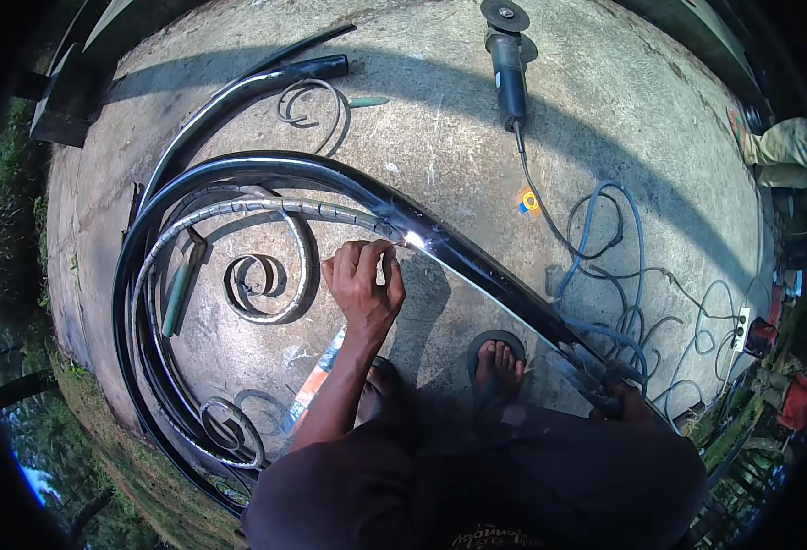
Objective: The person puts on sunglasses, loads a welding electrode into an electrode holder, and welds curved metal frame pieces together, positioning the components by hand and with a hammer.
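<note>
A large curved black metal tube point(266, 163) runs from the left side down to the lower right. Beneath its bend lies a notched metal strip point(238, 207), its end meeting the tube near a bright spot. My left hand point(367, 280) is beside that joint, fingers curled and fingertips close to the strip; whatever they pinch is hidden. Low on the right, my right hand point(631, 405) is wrapped round a dark grey tool point(596, 374) lying over the tube. Shadow and blur obscure the tool's kind.
An angle grinder point(509, 78) lies at the top, its cord running to tangled blue cables point(637, 238) and a power strip point(742, 328). A green-handled hammer point(181, 289), a metal ring point(255, 286) and a yellow-orange tape roll point(528, 201) rest on the concrete. Another person's leg point(788, 151) shows at right.
</note>
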